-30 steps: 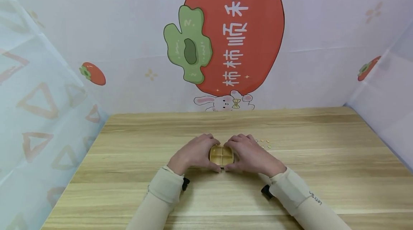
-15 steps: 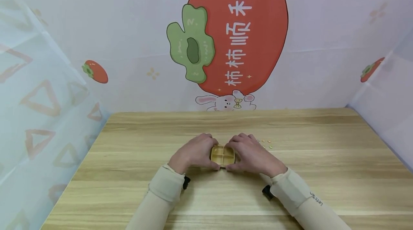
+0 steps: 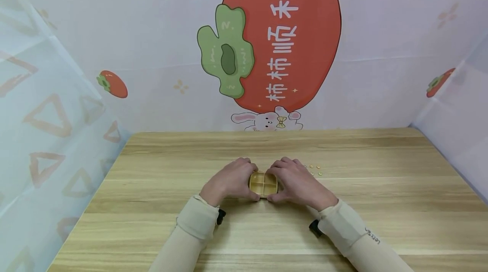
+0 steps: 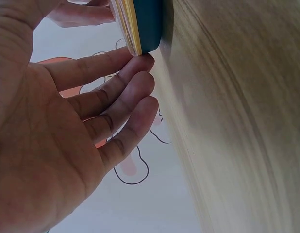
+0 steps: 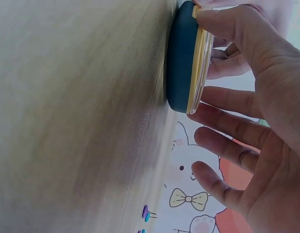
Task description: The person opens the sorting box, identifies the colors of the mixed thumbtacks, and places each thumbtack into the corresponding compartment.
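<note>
1 rounded-square, teal-and-yellow, plastic-looking box (image 3: 263,184): on pale wood-grain table (image 3: 267,231), between left hand (image 3: 233,179) and right hand (image 3: 296,182), both pinching its edges. Risk: uneven thumb pressure could skid it or spring its clear lid (image 5: 205,70) abruptly.

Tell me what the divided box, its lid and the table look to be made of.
Box: probably plastic, teal with a soft sheen; its walls look smooth, rounded and moulded.
Lid: likely clear, glossy plastic; the compartments show through it, though glass cannot be ruled out.
Table: wood or wood-look laminate; pale, streaked grain with a slight sheen.
</note>
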`<move>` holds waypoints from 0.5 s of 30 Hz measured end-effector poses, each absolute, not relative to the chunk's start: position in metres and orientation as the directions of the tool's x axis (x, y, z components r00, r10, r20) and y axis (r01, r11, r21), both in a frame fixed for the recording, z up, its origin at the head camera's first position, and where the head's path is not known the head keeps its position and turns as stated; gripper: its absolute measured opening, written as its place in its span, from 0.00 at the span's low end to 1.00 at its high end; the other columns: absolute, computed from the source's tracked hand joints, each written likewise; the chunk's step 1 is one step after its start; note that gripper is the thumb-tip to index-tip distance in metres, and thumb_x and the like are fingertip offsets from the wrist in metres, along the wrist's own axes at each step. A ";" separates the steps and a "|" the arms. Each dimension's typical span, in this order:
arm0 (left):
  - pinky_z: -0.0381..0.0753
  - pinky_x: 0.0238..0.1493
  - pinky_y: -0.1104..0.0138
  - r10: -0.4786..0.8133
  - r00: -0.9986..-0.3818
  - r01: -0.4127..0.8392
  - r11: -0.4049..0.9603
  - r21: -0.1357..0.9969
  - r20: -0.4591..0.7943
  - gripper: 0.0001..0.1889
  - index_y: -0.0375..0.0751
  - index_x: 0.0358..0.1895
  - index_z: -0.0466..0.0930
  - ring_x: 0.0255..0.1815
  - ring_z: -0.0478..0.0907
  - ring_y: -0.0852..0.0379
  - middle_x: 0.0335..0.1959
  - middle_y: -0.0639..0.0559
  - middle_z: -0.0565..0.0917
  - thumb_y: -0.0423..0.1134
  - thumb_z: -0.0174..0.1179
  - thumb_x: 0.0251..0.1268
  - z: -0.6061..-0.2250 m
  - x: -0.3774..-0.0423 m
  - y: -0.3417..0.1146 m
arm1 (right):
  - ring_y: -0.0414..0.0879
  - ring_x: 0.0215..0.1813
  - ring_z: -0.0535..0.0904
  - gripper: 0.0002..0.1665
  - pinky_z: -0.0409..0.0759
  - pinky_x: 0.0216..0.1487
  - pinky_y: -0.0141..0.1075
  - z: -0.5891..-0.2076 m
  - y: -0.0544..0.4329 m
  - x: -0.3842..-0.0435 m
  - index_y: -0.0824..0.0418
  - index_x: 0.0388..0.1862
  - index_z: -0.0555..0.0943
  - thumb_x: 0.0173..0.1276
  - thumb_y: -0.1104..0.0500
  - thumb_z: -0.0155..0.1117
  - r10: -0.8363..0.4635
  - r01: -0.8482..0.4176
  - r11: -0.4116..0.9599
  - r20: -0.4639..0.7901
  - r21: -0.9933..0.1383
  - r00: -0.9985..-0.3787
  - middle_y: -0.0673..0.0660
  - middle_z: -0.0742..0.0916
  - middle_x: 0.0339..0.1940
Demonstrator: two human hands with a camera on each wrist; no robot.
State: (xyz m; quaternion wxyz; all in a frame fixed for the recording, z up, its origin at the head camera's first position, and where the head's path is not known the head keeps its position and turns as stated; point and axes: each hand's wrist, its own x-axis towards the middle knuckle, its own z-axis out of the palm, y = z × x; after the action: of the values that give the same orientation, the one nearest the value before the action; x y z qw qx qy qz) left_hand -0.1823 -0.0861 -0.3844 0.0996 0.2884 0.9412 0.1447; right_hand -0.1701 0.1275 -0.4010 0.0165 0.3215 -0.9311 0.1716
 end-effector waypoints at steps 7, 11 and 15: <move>0.77 0.42 0.66 0.572 -0.814 0.516 0.793 0.324 -0.103 0.34 0.36 0.52 0.83 0.39 0.73 0.57 0.41 0.53 0.79 0.53 0.82 0.43 -0.384 -0.182 -0.085 | 0.45 0.49 0.75 0.32 0.74 0.55 0.49 -0.401 0.126 -0.169 0.57 0.47 0.87 0.47 0.41 0.83 -0.594 -0.612 0.743 0.157 -0.270 -0.789 0.48 0.86 0.43; 0.77 0.40 0.67 0.571 -0.814 0.517 0.795 0.319 -0.104 0.35 0.36 0.53 0.83 0.38 0.72 0.57 0.40 0.53 0.78 0.53 0.82 0.43 -0.385 -0.182 -0.085 | 0.44 0.48 0.74 0.32 0.74 0.53 0.48 -0.401 0.126 -0.169 0.56 0.47 0.87 0.48 0.40 0.82 -0.598 -0.618 0.744 0.160 -0.254 -0.785 0.48 0.86 0.44; 0.77 0.39 0.67 0.562 -0.820 0.507 0.802 0.317 -0.111 0.35 0.36 0.53 0.83 0.38 0.72 0.57 0.39 0.52 0.78 0.53 0.82 0.43 -0.386 -0.182 -0.084 | 0.44 0.47 0.73 0.31 0.74 0.53 0.47 -0.400 0.127 -0.168 0.56 0.48 0.87 0.50 0.39 0.81 -0.598 -0.617 0.744 0.156 -0.256 -0.786 0.48 0.87 0.45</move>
State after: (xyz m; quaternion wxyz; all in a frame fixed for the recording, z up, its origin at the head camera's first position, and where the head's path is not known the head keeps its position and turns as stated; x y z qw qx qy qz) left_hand -0.1818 -0.0842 -0.3855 0.1004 0.2830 0.9438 0.1380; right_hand -0.1683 0.1269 -0.4004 0.0318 0.3253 -0.9334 0.1483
